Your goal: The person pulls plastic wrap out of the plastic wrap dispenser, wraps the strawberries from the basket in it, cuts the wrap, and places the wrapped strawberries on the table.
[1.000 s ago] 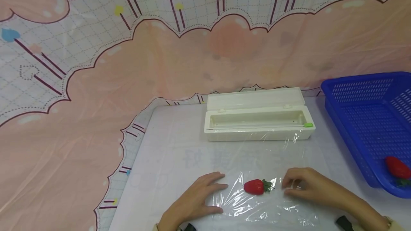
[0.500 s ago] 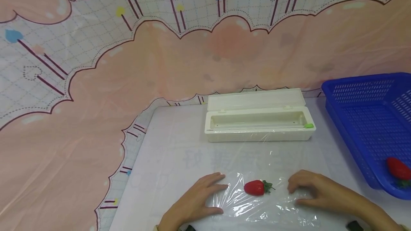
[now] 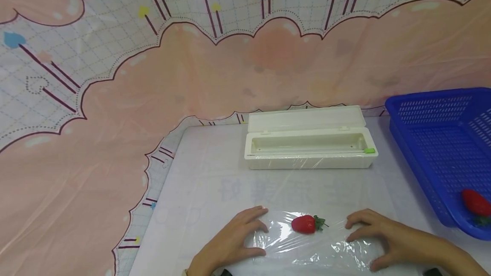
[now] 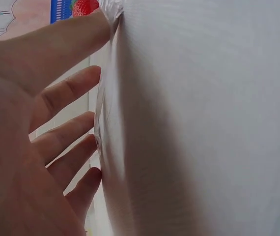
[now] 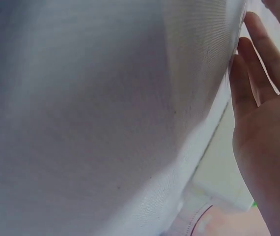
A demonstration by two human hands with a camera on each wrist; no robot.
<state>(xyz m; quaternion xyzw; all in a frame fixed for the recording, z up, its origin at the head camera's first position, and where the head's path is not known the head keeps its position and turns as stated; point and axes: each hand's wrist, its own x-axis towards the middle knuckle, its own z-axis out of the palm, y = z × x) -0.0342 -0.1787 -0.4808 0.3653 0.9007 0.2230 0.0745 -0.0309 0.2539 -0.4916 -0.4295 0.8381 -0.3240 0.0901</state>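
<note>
A red strawberry (image 3: 304, 223) with a green stem lies on a crinkled sheet of clear plastic wrap (image 3: 318, 251) near the table's front edge. My left hand (image 3: 253, 233) lies flat with its fingertips on the wrap's left edge. In the left wrist view the left hand (image 4: 56, 123) shows straight fingers against the film. My right hand (image 3: 364, 242) presses spread fingers on the wrap's right side, a little right of the strawberry. The right wrist view shows the right hand (image 5: 263, 113) with its fingers extended. Neither hand holds anything.
A white wrap dispenser box (image 3: 310, 145) stands open behind the sheet, with a green slider (image 3: 369, 150) at its right end. A blue plastic basket (image 3: 429, 139) at the right holds another strawberry (image 3: 475, 202). A pink patterned cloth (image 3: 115, 97) hangs behind and left of the white table (image 3: 215, 169).
My right hand moved from beside the strawberry's stem toward the right and front, then spread its fingers on the wrap. The film now lies flatter. The left hand barely moved.
</note>
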